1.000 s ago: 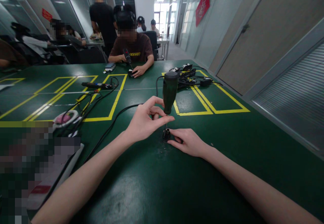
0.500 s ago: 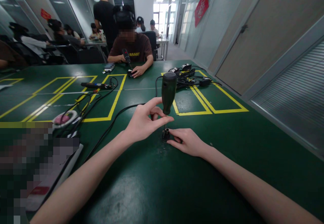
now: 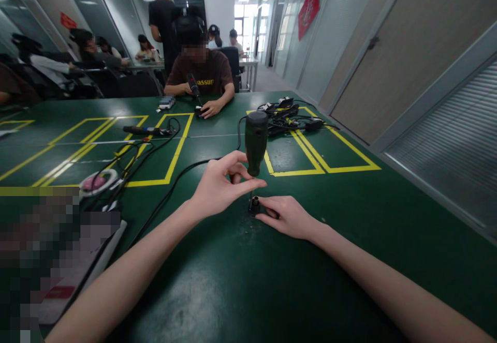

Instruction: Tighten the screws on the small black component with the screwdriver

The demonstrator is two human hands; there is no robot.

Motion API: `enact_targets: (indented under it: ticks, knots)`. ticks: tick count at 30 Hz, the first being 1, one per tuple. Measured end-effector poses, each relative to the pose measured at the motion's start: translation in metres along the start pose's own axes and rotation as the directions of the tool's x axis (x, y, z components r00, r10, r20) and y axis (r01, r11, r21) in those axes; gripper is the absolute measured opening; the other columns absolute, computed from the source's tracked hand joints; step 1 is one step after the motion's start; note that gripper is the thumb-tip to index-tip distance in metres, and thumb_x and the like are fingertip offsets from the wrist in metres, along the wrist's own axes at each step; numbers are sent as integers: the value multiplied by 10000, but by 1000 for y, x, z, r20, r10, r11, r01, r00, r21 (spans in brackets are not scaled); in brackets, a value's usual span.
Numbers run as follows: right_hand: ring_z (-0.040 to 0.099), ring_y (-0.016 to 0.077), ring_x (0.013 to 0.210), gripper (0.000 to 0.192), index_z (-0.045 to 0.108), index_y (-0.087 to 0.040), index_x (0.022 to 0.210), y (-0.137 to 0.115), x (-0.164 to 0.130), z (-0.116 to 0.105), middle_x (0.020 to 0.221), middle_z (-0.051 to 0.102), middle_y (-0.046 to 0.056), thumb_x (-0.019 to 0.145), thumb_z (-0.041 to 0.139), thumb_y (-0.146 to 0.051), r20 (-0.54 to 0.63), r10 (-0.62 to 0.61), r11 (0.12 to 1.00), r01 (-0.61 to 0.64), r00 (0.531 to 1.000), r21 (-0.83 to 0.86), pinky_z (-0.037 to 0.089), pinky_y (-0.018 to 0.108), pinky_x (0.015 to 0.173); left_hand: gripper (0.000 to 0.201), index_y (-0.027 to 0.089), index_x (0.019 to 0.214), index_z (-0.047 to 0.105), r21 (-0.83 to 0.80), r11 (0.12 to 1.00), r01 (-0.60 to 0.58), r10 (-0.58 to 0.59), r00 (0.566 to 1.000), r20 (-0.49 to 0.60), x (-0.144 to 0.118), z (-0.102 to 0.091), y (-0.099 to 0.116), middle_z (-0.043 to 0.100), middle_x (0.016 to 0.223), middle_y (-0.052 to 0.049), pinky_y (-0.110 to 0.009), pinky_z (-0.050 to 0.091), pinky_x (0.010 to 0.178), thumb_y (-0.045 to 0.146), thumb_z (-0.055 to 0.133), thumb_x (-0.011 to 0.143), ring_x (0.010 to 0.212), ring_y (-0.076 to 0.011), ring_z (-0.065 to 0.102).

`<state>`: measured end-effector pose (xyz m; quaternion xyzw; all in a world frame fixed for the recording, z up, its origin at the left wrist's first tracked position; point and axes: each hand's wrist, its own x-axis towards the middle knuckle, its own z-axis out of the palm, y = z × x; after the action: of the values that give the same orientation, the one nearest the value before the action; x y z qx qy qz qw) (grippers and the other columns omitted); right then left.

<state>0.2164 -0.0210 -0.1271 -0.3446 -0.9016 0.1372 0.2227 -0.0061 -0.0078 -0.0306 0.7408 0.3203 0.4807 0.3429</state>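
Note:
My left hand (image 3: 225, 185) is closed on a screwdriver (image 3: 256, 141) with a thick dark handle, the fingers around the lower handle and upper shaft. The screwdriver stands nearly upright, its thin shaft running down to a small black part (image 3: 254, 208) on the green table. A short metal tube sticks up from that part. Pinched from the right side, the small part is steadied between the thumb and fingertips of my right hand (image 3: 285, 216). Where exactly the screwdriver's tip sits cannot be made out.
A bundle of black cables (image 3: 287, 118) lies at the back right. To the left are a dark corded tool (image 3: 145, 131), a white roll (image 3: 97, 181) and a blurred-out object. Across the table a person (image 3: 200, 74) works with a similar tool. Yellow tape (image 3: 151, 182) marks rectangles on the table (image 3: 388, 229).
The screwdriver's handle has tilted slightly to the left. Both hands stay almost where they were. A standing person in the background has turned and shifted a little.

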Motion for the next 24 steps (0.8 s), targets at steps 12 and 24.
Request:
enact_targets:
  ticks: [12,24]
  knots:
    - [534,141,568,268,687,-145,1126,-2,1,-3,669,614,-11,1039,567,-368,0,-2,1000,2,1000,7,346,252,581,397,145,1257,607,-161,977,138,-105,974,202,-2,1,8,784,1021,-86,-220,594,563,240,731,892,569,-108,711]
    - [522,134,578,239,679,-162,1054,0,0,-1,670,588,-21,1039,565,-371,15,9,1000,-9,1000,13,335,247,593,302,144,1183,559,-103,987,124,-90,953,289,3,-12,7,815,970,-101,-316,653,712,218,680,917,695,-175,777]
